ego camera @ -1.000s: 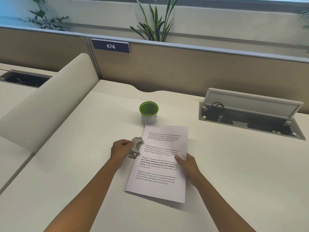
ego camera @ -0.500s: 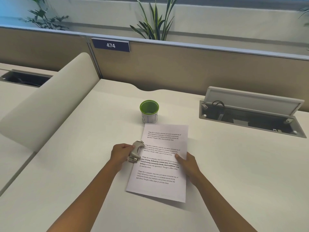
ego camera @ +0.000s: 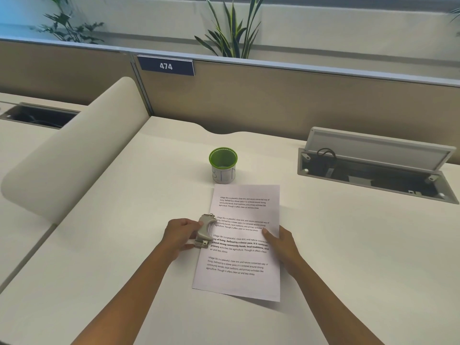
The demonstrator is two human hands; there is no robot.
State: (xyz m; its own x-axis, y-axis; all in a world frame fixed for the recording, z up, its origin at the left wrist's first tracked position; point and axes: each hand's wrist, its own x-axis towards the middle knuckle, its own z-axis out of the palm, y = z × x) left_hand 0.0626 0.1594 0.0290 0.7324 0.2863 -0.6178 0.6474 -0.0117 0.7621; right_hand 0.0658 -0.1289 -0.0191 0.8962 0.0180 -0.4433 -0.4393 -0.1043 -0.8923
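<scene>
At the centre of the frame, the left hand (ego camera: 180,235) has its grip closed round a grey hole punch (ego camera: 205,231), fingers curled over the handle from the left. The hole punch sits at the left edge of a sheet of paper (ego camera: 239,275), about halfway down that edge, with its mouth over the margin. The sheet lies on the desk (ego camera: 348,257) just below centre, tilted slightly, and carries 4 blocks of printed text. Its lower right corner stands a little off the desk and casts a shadow.

The right hand (ego camera: 281,242) is at the sheet's right edge, level with the hole punch. Its thumb lies on top of the paper and the other fingers are out of sight at or below the edge, so its grip is holding the sheet.

Just above the sheet's top edge stands a white cup with a green rim (ego camera: 223,168). At the right of the frame a cable tray (ego camera: 373,175) is sunk in the desk, its lid raised. A plate reading 474 (ego camera: 166,66) hangs on the partition (ego camera: 273,100) in the upper part of the frame.
</scene>
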